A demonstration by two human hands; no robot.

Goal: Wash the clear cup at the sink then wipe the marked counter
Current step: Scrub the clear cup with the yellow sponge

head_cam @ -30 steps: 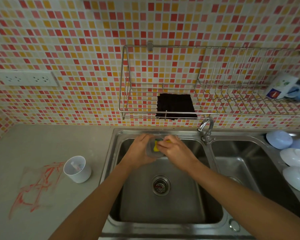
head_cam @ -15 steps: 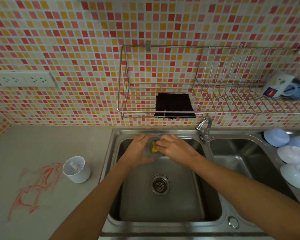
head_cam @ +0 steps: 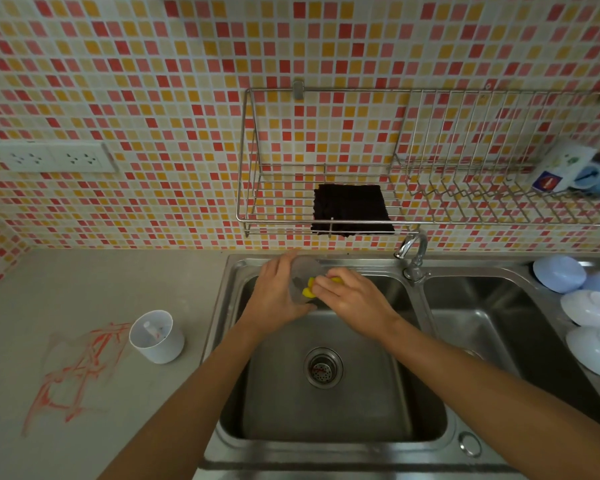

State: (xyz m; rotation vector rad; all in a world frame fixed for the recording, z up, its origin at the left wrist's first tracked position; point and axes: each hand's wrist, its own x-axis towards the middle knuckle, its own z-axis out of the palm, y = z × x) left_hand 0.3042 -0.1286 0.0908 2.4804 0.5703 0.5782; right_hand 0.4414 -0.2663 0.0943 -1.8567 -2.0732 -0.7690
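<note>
The left hand (head_cam: 280, 295) holds the clear cup (head_cam: 301, 276) over the sink (head_cam: 326, 403), close by the right hand (head_cam: 352, 299), which pinches a yellow sponge (head_cam: 308, 292) and rubs it in the cup. So the washing step is going on. Next, I think, comes a rinse under the tap (head_cam: 411, 252), to the right of the hands. The red marks (head_cam: 77, 368) on the counter (head_cam: 84, 282), far left of the hands, are not wiped yet

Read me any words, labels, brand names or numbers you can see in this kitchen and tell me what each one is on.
No text here can be read.
White package lying on the wire rack: printed label with a blue and red patch and a green mark, too blurred to read.
White bowls right of the sink: faint blue pattern, no legible words.
Red marks on the counter: scribbles, not letters.
</note>
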